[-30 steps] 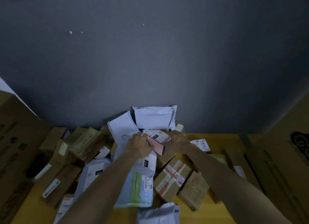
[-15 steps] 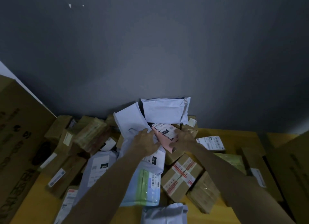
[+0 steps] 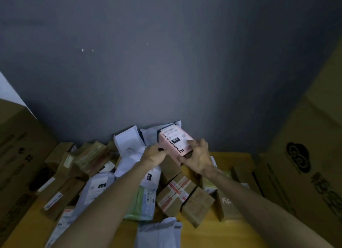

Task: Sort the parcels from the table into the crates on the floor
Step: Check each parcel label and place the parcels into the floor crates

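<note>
**Parcels (image 3: 61, 197) heaped on the counter (image 3: 212, 234), a pink box gripped in both hands**

Nearest, a crinkled white plastic mailer (image 3: 159, 233) lies at the edge of the yellow wooden counter. Just beyond it sit a square cardboard box crossed with red-and-white tape (image 3: 175, 194) and, touching its right side, a brown box in glossy wrap (image 3: 198, 205). To their left lies a soft pale green bag (image 3: 142, 201) with a barcode label, and left of that are flat brown cartons bearing white labels.

Farther in, the left hand (image 3: 155, 155) and right hand (image 3: 198, 158) both curl round the pink box (image 3: 175, 144). It is rectangular and smooth, with black lettering and a white label on top, and it is held tilted over the far side of the heap. White mailers (image 3: 129, 142) lean behind it against the grey wall (image 3: 166, 62).

Large printed cardboard cartons stand at the far left (image 3: 18, 155) and right (image 3: 305, 173).
</note>
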